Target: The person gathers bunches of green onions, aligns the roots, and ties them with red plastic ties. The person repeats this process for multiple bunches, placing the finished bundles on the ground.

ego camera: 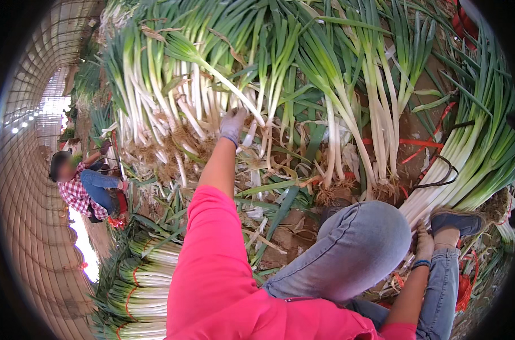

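Observation:
My left hand (233, 124), in a pale glove, reaches into a row of loose Welsh onions (149, 91) with long white stems and green leaves. One stalk (230, 88) slants just above its fingers, with its white end right of the hand. The fingertips are hidden among the stems, so their grip is unclear. My right hand (424, 241), also gloved, touches the white lower end of a thick bundle of Welsh onions (447, 165). A dark cord loop (447, 172) lies around this bundle, between my bent knee and my shoe. Part of that hand's fingers is hidden.
Loose stalks (378, 106) lie ahead, right of centre. Orange-red strapping (423, 143) crosses the littered ground. Tied onion bundles (149, 301) are stacked at lower left. Another person (85, 182) sits at far left under a ribbed roof (32, 178). Red twine (464, 293) lies at lower right.

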Motion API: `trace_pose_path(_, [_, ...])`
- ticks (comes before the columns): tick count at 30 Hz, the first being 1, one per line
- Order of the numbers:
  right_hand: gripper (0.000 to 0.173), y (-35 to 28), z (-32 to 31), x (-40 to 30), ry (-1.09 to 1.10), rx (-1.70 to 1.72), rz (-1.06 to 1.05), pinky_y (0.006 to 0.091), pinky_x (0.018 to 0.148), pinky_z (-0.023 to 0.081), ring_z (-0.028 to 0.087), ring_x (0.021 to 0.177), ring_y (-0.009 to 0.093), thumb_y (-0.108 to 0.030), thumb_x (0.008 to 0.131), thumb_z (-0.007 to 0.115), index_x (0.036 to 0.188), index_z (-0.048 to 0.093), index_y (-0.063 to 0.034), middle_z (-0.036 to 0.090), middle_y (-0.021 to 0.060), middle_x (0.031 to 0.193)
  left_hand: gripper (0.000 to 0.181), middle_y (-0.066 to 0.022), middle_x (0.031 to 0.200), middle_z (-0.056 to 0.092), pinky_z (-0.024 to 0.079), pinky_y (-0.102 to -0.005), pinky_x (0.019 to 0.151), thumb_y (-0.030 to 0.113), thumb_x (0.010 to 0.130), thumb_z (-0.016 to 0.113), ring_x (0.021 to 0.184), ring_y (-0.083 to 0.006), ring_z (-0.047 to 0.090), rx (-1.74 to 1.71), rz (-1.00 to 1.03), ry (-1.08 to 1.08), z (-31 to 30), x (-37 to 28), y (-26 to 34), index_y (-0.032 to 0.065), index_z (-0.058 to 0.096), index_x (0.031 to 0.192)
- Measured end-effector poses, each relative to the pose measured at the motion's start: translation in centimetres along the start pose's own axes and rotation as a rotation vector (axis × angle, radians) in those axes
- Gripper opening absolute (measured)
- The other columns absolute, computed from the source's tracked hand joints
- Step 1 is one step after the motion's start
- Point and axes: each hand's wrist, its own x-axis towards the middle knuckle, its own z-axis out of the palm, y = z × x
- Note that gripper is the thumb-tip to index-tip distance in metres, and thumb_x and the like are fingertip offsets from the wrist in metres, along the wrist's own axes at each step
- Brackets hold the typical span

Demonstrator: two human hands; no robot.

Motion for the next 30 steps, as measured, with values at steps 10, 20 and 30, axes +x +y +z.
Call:
trace_pose_path(10, [0.038, -18.2, 7.2, -11.8, 0.004, -0.126, -0.538, 0.0330, 0.083, 0.050, 0.064, 0.094, 0.022, -0.024, 0.090, 0.063, 0.118, 0.062, 0.0022, 0.068, 0.0148, 0.106, 0.038, -0.0041, 0.074, 0.056, 0.050, -0.0270, 0.063, 0.045, 0.093, 0.058, 0.069, -0.0153, 0.055, -0.729, -0.004, -0.055, 7.3, 4.1, 4.4, 0.0075, 0.056, 0.087])
trace_pose_path(20, [0.036, -17.2, 22.8, -9.1, -0.876, -0.362, -0.289, 0.0327, 0.059, 0.047, 0.058, 0.066, 0.016, -0.023, 0.081, 0.070, 0.109, 0.057, -0.0040, 0.061, 0.0057, 0.080, 0.021, -0.0162, 0.099, 0.065, 0.050, -0.0352, 0.088, 0.020, 0.093, 0.059, 0.094, -0.0246, 0.063, 0.191, 0.676, -0.761, 12.4, -14.4, 10.5, 0.0030, 0.063, 0.105])
trace_pose_path(30, [0.034, -11.8, 20.0, -6.7, -0.625, 0.128, 0.031, 0.0294, 0.045, 0.041, 0.050, 0.050, 0.016, -0.019, 0.086, 0.066, 0.113, 0.056, -0.0016, 0.055, 0.0042, 0.070, 0.067, -0.0213, 0.148, 0.032, 0.035, -0.0402, 0.111, 0.030, 0.088, 0.060, 0.132, -0.0360, 0.041, 0.653, 0.023, 0.388, -4.5, 4.4, 3.6, 0.0026, 0.033, 0.143])
